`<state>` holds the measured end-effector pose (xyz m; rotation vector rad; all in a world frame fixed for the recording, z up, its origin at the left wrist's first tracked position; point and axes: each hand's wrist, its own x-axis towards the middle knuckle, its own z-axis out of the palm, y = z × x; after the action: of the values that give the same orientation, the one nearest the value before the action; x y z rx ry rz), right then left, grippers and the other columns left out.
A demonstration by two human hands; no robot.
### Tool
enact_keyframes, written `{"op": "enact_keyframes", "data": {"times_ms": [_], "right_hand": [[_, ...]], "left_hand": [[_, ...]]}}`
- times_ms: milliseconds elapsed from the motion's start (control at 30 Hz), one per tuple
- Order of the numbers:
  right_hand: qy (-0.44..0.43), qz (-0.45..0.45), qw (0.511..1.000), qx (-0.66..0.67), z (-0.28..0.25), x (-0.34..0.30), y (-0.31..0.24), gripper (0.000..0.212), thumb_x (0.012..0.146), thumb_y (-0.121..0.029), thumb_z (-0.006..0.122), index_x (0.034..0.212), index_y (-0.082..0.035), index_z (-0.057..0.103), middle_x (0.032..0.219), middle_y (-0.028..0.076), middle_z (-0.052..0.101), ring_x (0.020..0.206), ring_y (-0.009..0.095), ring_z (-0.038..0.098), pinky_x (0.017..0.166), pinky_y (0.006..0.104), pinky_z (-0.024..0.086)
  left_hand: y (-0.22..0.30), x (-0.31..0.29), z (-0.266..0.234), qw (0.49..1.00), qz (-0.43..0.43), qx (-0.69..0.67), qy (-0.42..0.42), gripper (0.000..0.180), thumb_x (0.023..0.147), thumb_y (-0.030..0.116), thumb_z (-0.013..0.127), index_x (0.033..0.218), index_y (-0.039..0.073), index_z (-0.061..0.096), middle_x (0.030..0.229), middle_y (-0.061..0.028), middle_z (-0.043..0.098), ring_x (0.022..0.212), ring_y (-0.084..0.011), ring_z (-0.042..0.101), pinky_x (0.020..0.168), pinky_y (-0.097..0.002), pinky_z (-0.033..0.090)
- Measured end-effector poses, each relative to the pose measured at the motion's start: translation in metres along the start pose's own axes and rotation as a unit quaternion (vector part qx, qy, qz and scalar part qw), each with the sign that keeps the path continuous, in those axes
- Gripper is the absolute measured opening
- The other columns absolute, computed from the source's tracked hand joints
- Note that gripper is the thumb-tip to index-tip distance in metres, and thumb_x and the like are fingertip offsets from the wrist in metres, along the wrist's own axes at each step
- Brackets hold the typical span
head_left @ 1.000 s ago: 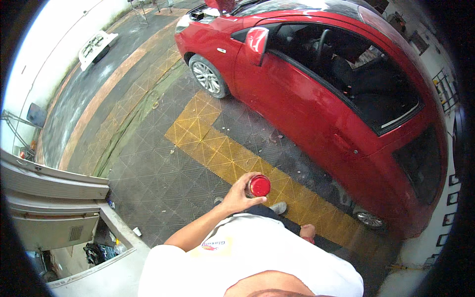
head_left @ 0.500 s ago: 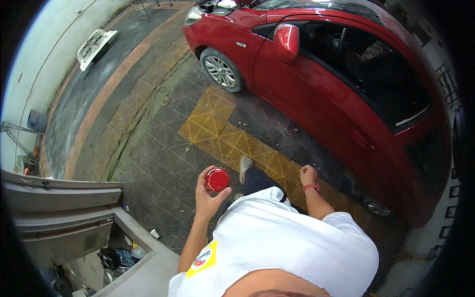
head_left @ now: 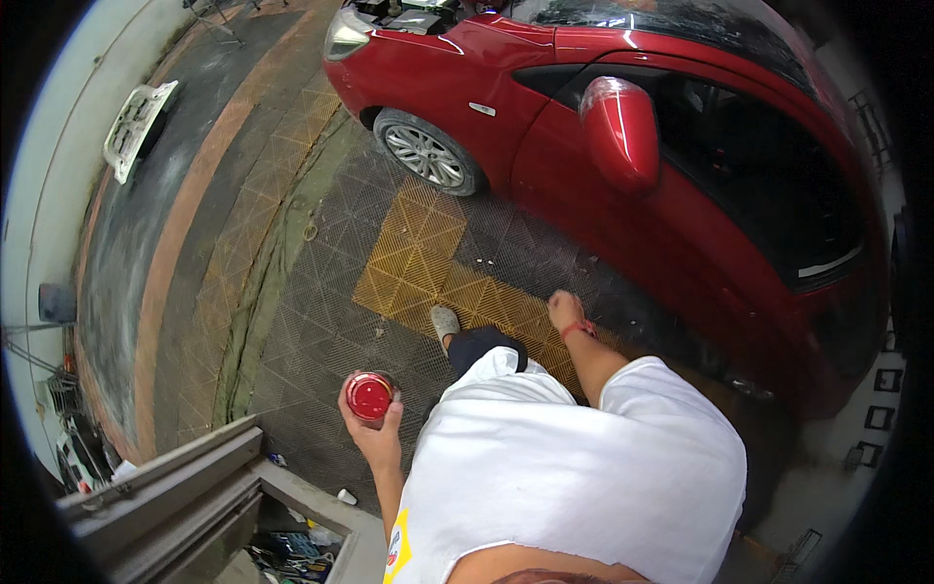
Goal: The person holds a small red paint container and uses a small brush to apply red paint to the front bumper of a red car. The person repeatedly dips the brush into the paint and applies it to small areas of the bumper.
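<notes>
My left hand [head_left: 375, 438] is wrapped around a round cup of red paint [head_left: 370, 396], its open top showing red inside. The cup is held out to the left of my body, above the dark floor tiles. My right hand [head_left: 564, 311] is curled closed in front of my body, with a red band [head_left: 578, 328] on its wrist. Whatever its fingers may hold is hidden. Nearest to that hand is the red car [head_left: 569, 146], which stands along the right with its door mirror [head_left: 621, 134] sticking out.
A grey cabinet or bench [head_left: 185, 477] with an open compartment of clutter stands at the lower left. Yellow and dark grid tiles [head_left: 413, 248] cover the floor beside the car's front wheel [head_left: 423, 151]. A pale car panel [head_left: 136, 131] leans near the left wall.
I have stepped forward toward the car, which now looms larger. My left hand with the cup has moved lower and left; my right hand has swung forward and inward.
</notes>
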<state>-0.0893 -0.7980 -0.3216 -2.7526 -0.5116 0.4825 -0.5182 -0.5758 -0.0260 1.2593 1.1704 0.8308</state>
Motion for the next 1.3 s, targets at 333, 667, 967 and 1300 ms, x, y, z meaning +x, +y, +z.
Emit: {"op": "enact_keyframes", "data": {"times_ms": [333, 667, 967, 1300], "right_hand": [[0.088, -0.208, 0.962, 0.154, -0.07, 0.183, -0.299, 0.011, 0.1, -0.02, 0.088, 0.103, -0.01, 0.084, 0.104, 0.012, 0.085, 0.109, 0.04, 0.077, 0.099, 0.0556, 0.062], [0.228, -0.051, 0.947, 0.222, -0.075, 0.208, -0.331, 0.01, 0.098, -0.016, 0.089, 0.104, -0.01, 0.085, 0.1, 0.008, 0.086, 0.098, 0.032, 0.08, 0.092, 0.0491, 0.064], [0.23, 0.122, 0.949, 0.178, -0.066, 0.203, -0.36, 0.008, 0.098, -0.014, 0.089, 0.103, -0.009, 0.085, 0.102, 0.01, 0.086, 0.1, 0.033, 0.081, 0.093, 0.0496, 0.064], [0.194, 0.098, 0.973, 0.072, -0.028, 0.19, -0.419, 0.011, 0.096, -0.013, 0.088, 0.106, -0.01, 0.083, 0.102, 0.009, 0.085, 0.104, 0.037, 0.078, 0.096, 0.054, 0.062]], "left_hand": [[0.069, 0.203, 0.019, 0.995, 0.097, 0.015, 0.024, 0.102, 0.094, 0.043, 0.103, 0.175, 0.009, 0.051, 0.163, -0.0159, 0.065, 0.153, -0.0322, 0.065, 0.13, -0.0504, 0.055], [0.079, 0.362, 0.053, 0.986, 0.052, 0.068, -0.143, 0.105, 0.09, 0.047, 0.105, 0.171, 0.007, 0.053, 0.17, -0.0168, 0.06, 0.156, -0.0348, 0.062, 0.13, -0.0531, 0.057], [0.123, 0.545, 0.096, 0.948, 0.058, 0.037, -0.311, 0.109, 0.087, 0.035, 0.107, 0.174, 0.005, 0.049, 0.175, -0.0208, 0.055, 0.156, -0.0353, 0.062, 0.128, -0.0503, 0.058], [0.175, 0.71, 0.126, 0.931, 0.086, 0.073, -0.348, 0.11, 0.084, 0.041, 0.108, 0.172, 0.005, 0.052, 0.17, -0.0186, 0.059, 0.154, -0.0348, 0.064, 0.127, -0.0494, 0.058]]}}
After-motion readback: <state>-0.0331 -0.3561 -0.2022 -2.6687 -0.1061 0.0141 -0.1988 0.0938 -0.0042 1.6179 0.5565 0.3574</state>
